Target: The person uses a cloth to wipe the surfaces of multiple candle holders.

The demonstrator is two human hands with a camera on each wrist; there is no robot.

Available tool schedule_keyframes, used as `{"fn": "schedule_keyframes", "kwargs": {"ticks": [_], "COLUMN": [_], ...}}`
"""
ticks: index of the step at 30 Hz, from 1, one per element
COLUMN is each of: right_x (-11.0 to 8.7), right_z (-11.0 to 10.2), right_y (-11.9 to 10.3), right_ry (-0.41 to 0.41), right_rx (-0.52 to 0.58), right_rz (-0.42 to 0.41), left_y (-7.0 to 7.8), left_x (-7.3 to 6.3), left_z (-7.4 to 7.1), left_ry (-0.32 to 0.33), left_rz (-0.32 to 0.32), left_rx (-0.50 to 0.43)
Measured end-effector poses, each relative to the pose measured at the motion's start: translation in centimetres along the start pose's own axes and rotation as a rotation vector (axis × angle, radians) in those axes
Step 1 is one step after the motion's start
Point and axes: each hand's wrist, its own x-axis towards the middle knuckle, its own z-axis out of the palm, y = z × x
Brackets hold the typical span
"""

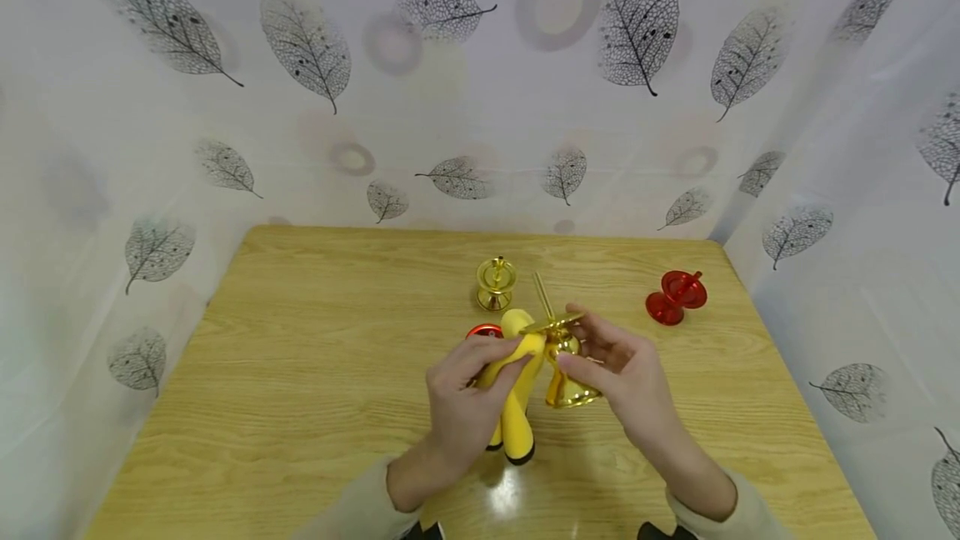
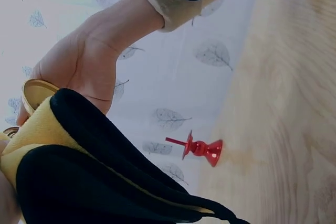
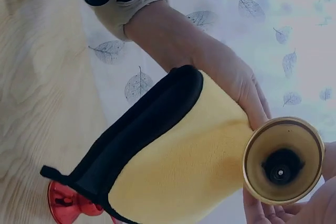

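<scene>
My left hand (image 1: 463, 402) pinches a yellow cleaning mitt (image 1: 517, 419) with black trim, its open end hanging down. In the right wrist view, the mitt (image 3: 184, 166) shows a black edge and a hanging loop. Thumb and fingers of my right hand (image 1: 637, 377) grip a gold candle holder (image 1: 572, 392), raised off the table and slightly tilted. Its flared base (image 3: 252, 182) faces the right wrist camera, showing a hollow underside. The mitt touches the holder just under its plate. Part of the mitt is hidden behind my left hand.
A second gold candle holder (image 1: 495, 283) stands farther back on the wooden table (image 1: 322, 315). To the right stands a red candle holder (image 1: 675, 298). Another red item (image 1: 484, 329) shows partly behind the mitt. Leaf-patterned curtains (image 1: 480, 107) enclose the table's back and sides.
</scene>
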Motion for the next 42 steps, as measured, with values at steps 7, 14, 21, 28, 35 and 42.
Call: {"fn": "schedule_keyframes", "kwargs": {"ticks": [7,14,21,28,35,42], "right_x": [0.0,0.1,0.3,0.6,0.5,0.3], "right_z": [0.2,0.7,0.1,-1.2,-2.4,-3.4], "right_y": [0.5,0.8,1.0,1.2,1.3,1.2], "right_ry": [-0.046,0.044,0.183,0.259,0.161,-0.002], "right_rx": [-0.133,-0.292,-0.403,-0.544,-0.58,-0.655], "right_rz": [-0.117,-0.213,-0.351,-0.41,-0.487,-0.602], "left_y": [0.0,0.1,0.2,0.4,0.3,0.4], "left_x": [-0.1,-0.2,-0.4,-0.3,0.0,0.6], "left_z": [0.0,-0.1,-0.7,-2.0,-3.1,-4.8], "left_ry": [-0.002,0.002,0.029,0.042,0.042,0.039], "left_rz": [0.005,0.004,0.008,-0.034,-0.042,-0.022], "left_rx": [0.012,0.027,0.027,0.019,0.021,0.049]}}
